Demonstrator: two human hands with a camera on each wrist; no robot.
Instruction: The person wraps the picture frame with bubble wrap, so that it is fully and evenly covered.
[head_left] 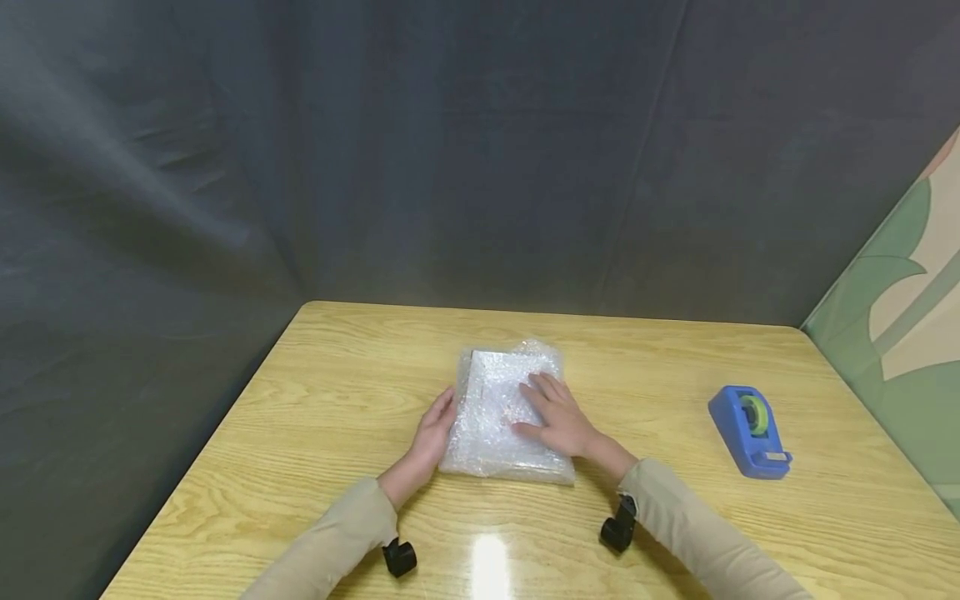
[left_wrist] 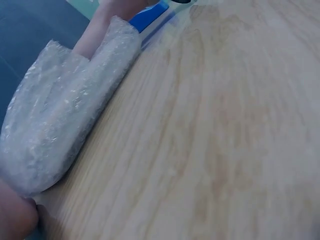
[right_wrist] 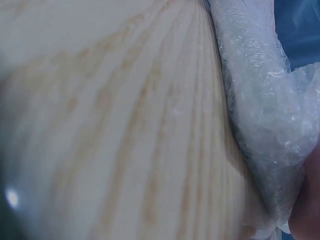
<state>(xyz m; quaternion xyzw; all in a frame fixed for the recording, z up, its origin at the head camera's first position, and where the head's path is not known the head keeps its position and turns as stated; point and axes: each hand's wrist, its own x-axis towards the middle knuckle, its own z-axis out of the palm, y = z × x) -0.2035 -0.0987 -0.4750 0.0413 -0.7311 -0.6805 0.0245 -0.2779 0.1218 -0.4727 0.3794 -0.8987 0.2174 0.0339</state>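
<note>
A flat rectangular item wrapped in bubble wrap (head_left: 498,454) lies in the middle of the table in the head view. Something pale and box-like or book-like shows through the clear film; its exact kind is hidden. My left hand (head_left: 435,429) rests along the package's left edge, fingers extended. On top, toward the right side, my right hand (head_left: 558,418) lies flat with its fingers spread. The left wrist view shows the bulging wrapped side (left_wrist: 65,120) with part of my left hand at its near end. In the right wrist view, loose film (right_wrist: 300,100) puffs out beside my right hand.
A blue tape dispenser (head_left: 750,437) with a greenish-yellow roll stands on the right of the wooden table (head_left: 337,383). Dark curtain (head_left: 480,167) hangs behind and to the left. A leaf-patterned panel (head_left: 907,333) borders the right.
</note>
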